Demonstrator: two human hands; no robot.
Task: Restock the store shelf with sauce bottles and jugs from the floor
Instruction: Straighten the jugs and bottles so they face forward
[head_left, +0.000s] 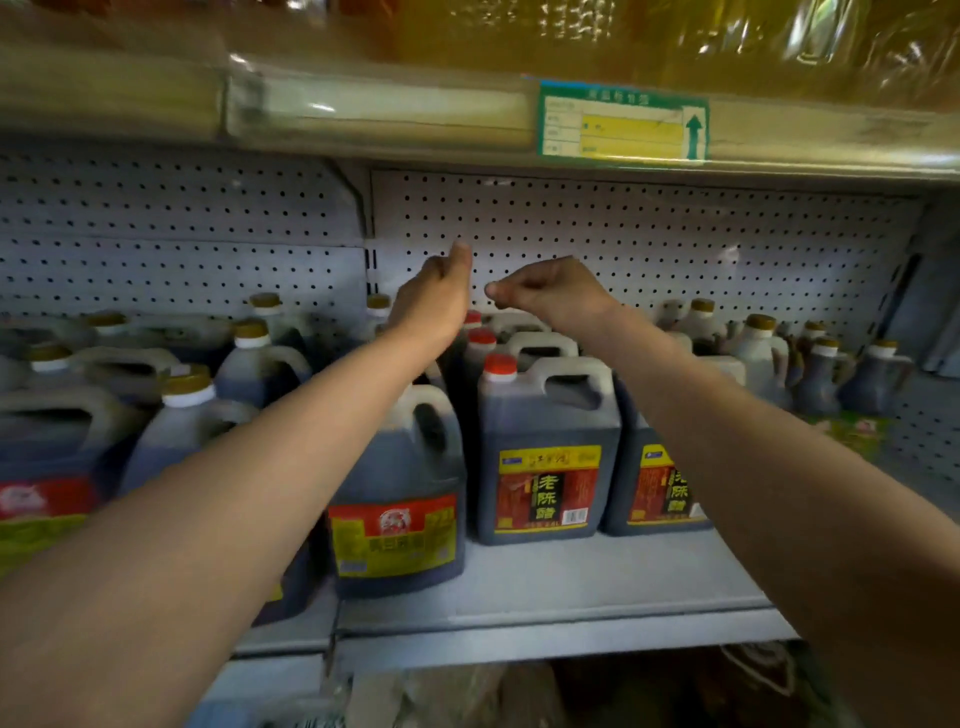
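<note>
Above the far red-capped vinegar jugs (548, 447) on the shelf (545, 582), the left hand (434, 299) and right hand (550, 293) are hovering with fingers loosely curled (gripping nothing), near the pegboard (675, 244).

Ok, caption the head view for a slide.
Both hands reach over dark sauce jugs on the shelf.

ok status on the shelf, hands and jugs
Left hand and right hand both raised over the back row, holding nothing. Red-capped jug upright at shelf front. Nothing blocking.
</note>
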